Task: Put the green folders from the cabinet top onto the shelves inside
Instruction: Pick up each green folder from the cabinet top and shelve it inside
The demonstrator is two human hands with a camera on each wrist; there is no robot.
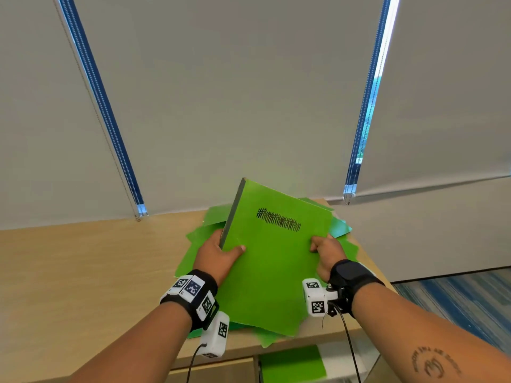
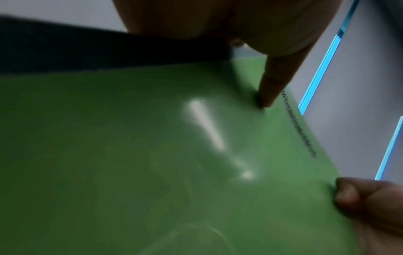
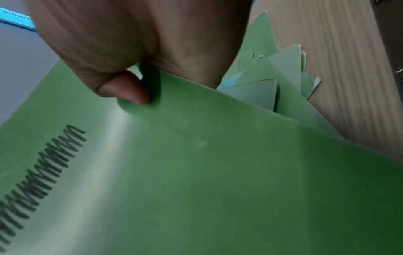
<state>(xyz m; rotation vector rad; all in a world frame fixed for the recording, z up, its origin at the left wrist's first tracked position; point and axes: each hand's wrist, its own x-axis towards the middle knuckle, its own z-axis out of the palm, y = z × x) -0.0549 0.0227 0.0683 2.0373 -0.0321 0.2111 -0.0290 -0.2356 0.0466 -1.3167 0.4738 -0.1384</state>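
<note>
My left hand (image 1: 218,251) grips the dark spine edge of the green folder (image 1: 272,268), thumb laid across the cover and fingers behind it. My right hand (image 1: 326,251) pinches the opposite long edge, thumb on top; the right wrist view shows that thumb (image 3: 128,89) pressed flat on the cover. So both hands are closed on the same folder, which is tilted up, far end raised, above the heap of green folders (image 1: 193,252) near the right end of the cabinet top (image 1: 83,272).

The cover bears a black scribble (image 1: 278,219) and reflects a streak of light in both wrist views, so I judge it glossy and liable to slip under a light pinch. It looks thin and light, stiffest along the spine; I would carry it by the spine and use the other edge only to steady it.

The heap beneath is splayed, corners pointing every way, some reaching the front edge, so I judge a dragged folder could pull neighbours off. Below the front edge a green sheet (image 1: 293,363) shows inside the cabinet.
</note>
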